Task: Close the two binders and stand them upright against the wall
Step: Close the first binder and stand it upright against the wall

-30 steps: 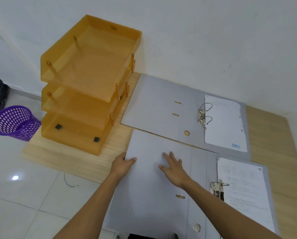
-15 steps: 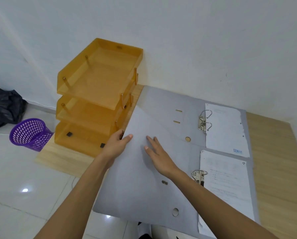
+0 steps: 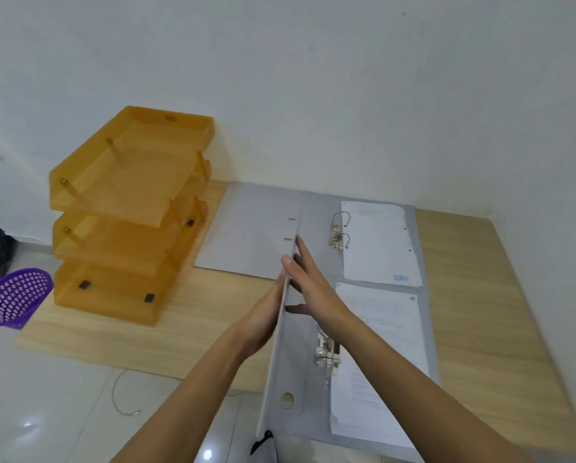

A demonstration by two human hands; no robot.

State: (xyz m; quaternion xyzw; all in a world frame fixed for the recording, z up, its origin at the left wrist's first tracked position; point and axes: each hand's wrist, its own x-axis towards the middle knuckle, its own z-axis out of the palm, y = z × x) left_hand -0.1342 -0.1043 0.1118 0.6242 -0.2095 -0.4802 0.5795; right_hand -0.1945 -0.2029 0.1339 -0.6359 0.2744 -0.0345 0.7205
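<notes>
Wooden board (image 3: 480, 295) bears trays (image 3: 129, 182); left hand (image 3: 263, 315), right hand (image 3: 316, 289) press near binder (image 3: 296, 362), fingers (image 3: 305, 259) straight.

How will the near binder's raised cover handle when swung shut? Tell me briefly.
Probably stiff: the cover stands straight, edge-on, between the left hand and right hand, without sagging. Likely hinges freely rather than bending. The metal ring mechanism and papers probably keep the back down.

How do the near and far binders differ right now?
Near binder: left cover raised on edge, held between left hand and right hand. Far binder: cover flat, untouched. Near binder sits at the table's front edge; far binder by the wall. Both grey, with rings and white sheets.
</notes>
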